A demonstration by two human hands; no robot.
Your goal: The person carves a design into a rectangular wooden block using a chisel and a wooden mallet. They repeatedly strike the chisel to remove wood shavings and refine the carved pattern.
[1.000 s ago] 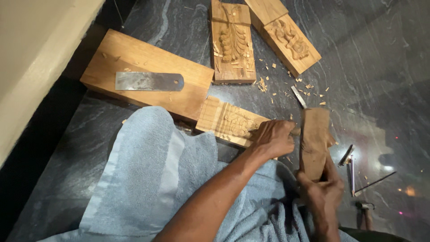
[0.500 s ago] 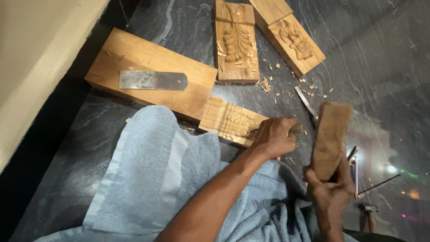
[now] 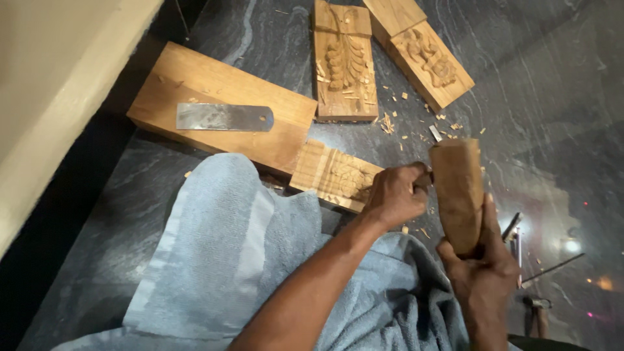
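Note:
My right hand grips a wooden mallet near its lower end, head raised upright. My left hand is closed around a chisel; only its metal tip shows beyond the mallet. The left hand rests on the right end of a small carved wooden block lying on the dark stone floor. A pale blue towel covers my lap beneath both arms.
A plain wooden plank with a flat metal blade on it lies at left. Two carved panels, one upright and one angled, sit farther off. Wood chips are scattered. Metal tools lie at right. A pale wall borders the left.
My right hand has brought the mallet leftward and closer to my left hand. The left hand has stayed on the carved block.

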